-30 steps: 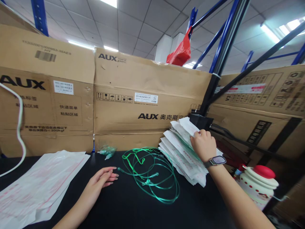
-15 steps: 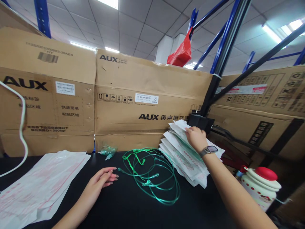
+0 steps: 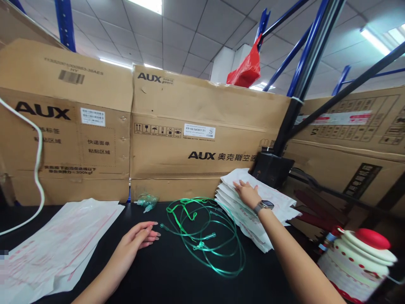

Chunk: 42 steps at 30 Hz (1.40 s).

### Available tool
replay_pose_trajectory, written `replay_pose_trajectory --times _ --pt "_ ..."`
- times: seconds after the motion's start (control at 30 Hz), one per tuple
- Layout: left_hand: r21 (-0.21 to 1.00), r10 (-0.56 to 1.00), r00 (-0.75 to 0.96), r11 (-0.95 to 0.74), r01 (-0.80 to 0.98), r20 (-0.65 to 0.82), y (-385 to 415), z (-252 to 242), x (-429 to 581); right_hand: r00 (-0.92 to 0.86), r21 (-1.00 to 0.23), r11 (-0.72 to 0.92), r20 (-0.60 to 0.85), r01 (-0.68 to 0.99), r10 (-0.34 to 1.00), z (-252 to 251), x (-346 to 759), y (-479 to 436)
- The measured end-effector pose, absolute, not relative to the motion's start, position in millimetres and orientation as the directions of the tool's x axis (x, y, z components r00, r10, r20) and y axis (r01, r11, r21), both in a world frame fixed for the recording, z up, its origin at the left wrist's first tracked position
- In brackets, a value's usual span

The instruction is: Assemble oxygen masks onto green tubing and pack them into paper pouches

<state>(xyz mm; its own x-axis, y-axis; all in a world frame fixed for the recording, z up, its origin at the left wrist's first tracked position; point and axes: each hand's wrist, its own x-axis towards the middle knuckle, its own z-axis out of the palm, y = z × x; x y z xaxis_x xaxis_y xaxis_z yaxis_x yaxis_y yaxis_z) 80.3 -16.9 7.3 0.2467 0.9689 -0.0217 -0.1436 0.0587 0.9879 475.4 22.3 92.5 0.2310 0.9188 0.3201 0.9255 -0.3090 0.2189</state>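
My right hand point(image 3: 247, 193), with a watch on its wrist, lies on the stack of white paper-and-film packets point(image 3: 253, 232) at the back right. Its fingers are spread flat over the top packet. Greenish contents show faintly at the packets' sides. My left hand point(image 3: 141, 236) rests low at centre-left, fingers loosely stretched, with nothing seen in it. Just right of its fingertips lies a loose coil of clear green tubing point(image 3: 218, 274) with connectors and a bright green elastic strap point(image 3: 177, 217). Behind the left hand sits a small clear-green plastic piece point(image 3: 148, 202).
White printed wrappers point(image 3: 60, 240) lie on the black table point(image 3: 152, 283) at left. Large cardboard boxes point(image 3: 164, 160) stand along the back. A black box point(image 3: 274, 169) and a rack post point(image 3: 286, 126) are behind the stack. A red-lidded white jar point(image 3: 357, 261) stands at right.
My right hand has come down and its fingers have spread over the stack; the top packet, raised before, now lies flatter. My left hand keeps its pose. The view has shifted slightly.
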Motion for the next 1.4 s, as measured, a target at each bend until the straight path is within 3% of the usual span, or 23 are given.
replay_pose_trajectory --times 0.37,0.8,0.9,1.0,1.07,1.23,1.4 --pt "0.99 0.967 0.251 0.065 -0.124 -0.033 -17 4 80 0.086 0.278 -0.256 0.505 0.926 0.859 96 468 3" --pt "0.989 0.968 0.248 0.064 -0.134 -0.029 -15 3 80 -0.052 0.226 -0.149 0.696 0.963 0.716 119 449 -24" --pt "0.988 0.969 0.247 0.054 -0.142 -0.017 -15 2 80 -0.115 0.182 -0.033 0.741 0.983 0.661 119 414 -37" --pt "0.99 0.975 0.22 0.046 -0.132 -0.016 -17 5 81 -0.143 -0.071 0.331 0.804 0.941 0.578 108 372 -48" --pt "0.992 0.979 0.201 0.044 -0.121 -0.019 -19 8 82 -0.156 -0.162 0.438 0.782 0.884 0.604 96 347 -48" --pt "0.99 0.983 0.184 0.033 -0.138 -0.008 -23 14 85 -0.273 -0.288 0.51 0.584 0.81 0.764 62 301 -21" --pt "0.985 0.996 0.081 0.038 -0.169 -0.025 -25 4 92 -0.357 -0.314 0.529 0.467 0.789 0.809 30 250 30"
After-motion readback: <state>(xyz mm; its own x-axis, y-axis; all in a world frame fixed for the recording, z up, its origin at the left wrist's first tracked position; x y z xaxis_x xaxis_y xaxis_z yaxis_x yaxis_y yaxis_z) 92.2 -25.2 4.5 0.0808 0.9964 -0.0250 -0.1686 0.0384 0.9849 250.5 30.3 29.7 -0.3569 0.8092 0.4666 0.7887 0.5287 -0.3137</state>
